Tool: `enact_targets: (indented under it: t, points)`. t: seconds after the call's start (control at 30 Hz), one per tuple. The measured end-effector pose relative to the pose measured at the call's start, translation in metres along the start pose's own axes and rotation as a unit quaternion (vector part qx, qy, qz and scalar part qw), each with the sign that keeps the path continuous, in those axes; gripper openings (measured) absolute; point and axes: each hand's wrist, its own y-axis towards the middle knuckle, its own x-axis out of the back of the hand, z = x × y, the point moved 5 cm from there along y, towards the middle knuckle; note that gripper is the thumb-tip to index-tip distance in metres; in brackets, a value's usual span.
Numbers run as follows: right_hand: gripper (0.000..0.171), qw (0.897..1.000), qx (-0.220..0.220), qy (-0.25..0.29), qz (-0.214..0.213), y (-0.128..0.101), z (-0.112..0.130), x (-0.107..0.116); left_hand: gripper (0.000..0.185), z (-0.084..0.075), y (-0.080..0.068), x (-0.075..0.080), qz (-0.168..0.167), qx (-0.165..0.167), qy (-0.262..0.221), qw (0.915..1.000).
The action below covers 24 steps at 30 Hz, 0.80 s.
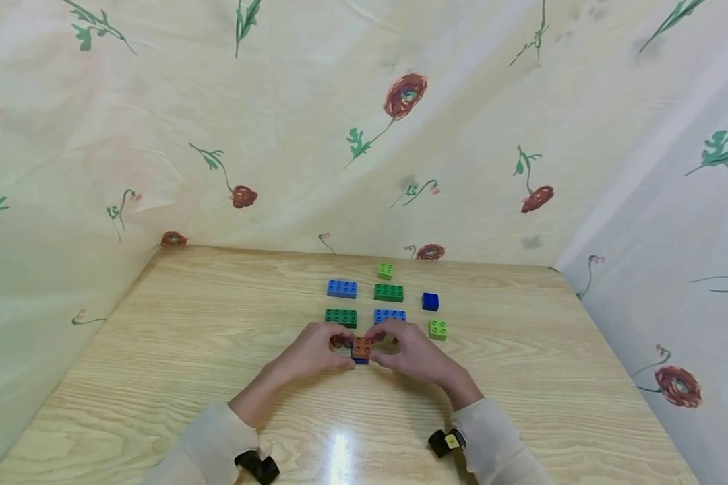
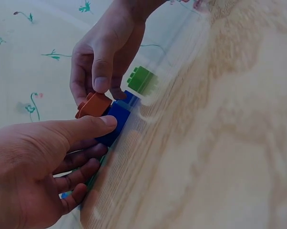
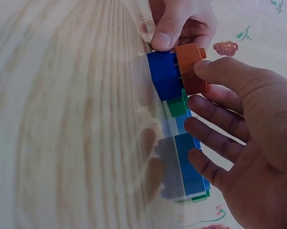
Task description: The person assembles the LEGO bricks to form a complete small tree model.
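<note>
Near the table's middle, an orange toy building brick (image 1: 361,347) sits over a dark blue brick (image 3: 163,76). Studs show in a narrow gap between the two in the right wrist view. My left hand (image 1: 312,350) pinches the blue brick, its thumb on the near side (image 2: 118,117). From the other side my right hand (image 1: 412,351) grips the orange brick between thumb and forefinger, and its remaining fingers extend loosely. Just behind the hands lie a dark green brick (image 1: 341,318) and a lighter blue brick (image 1: 390,315), the latter partly covered by the right hand.
Farther back are a blue long brick (image 1: 342,289), a green long brick (image 1: 389,292) and a small lime brick (image 1: 385,271). To the right lie a dark blue small brick (image 1: 430,301) and another lime brick (image 1: 437,329). Flowered cloth (image 1: 291,135) hangs around the wooden table (image 1: 188,323).
</note>
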Motion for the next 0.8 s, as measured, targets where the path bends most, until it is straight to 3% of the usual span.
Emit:
enact_targets:
  t: [0.33, 0.8]
  points:
    - [0.027, 1.000, 0.001, -0.005, 0.001, 0.000, 0.002, 0.000, 0.044, -0.006, -0.004, 0.006, -0.004, 0.004, -0.022, 0.9997]
    - [0.027, 1.000, 0.008, -0.021, 0.002, 0.002, 0.005, 0.000, 0.026, -0.013, -0.006, 0.011, -0.015, -0.011, -0.041, 0.9990]
